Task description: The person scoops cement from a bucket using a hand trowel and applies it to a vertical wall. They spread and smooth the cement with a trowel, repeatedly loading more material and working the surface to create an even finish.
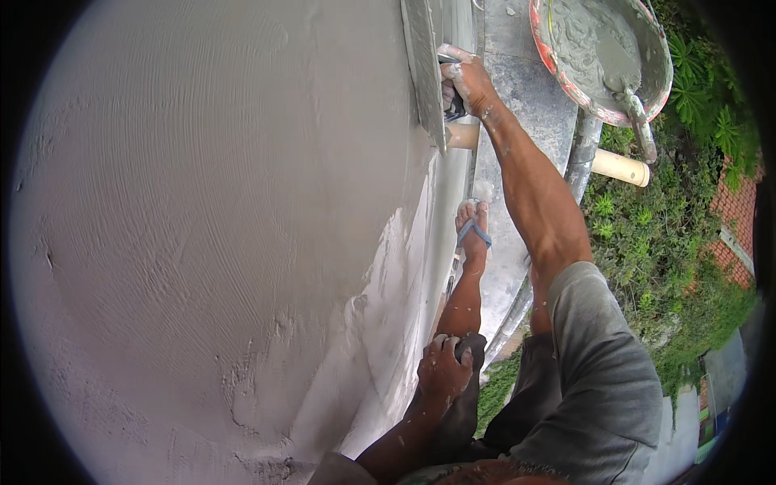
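Observation:
My right hand (462,81) grips the handle of a long flat plastering trowel (423,69), its blade held edge-on at the upper edge of the grey plastered wall (218,202). Below, my left hand (444,372) has its fingers curled on something dark at my bent knee; what exactly it holds I cannot make out. The plaster carries fine ridges, with rougher, paler, smeared patches near the lower right. My sandalled foot (471,234) stands beside the wall.
A narrow grey scaffold plank (521,137) runs along the wall, edged by a metal pipe (582,153). A tub of grey mortar (582,48) with a tool (643,129) in it sits at upper right, near a cream pipe (618,166). Plants and red roofing (731,234) lie below.

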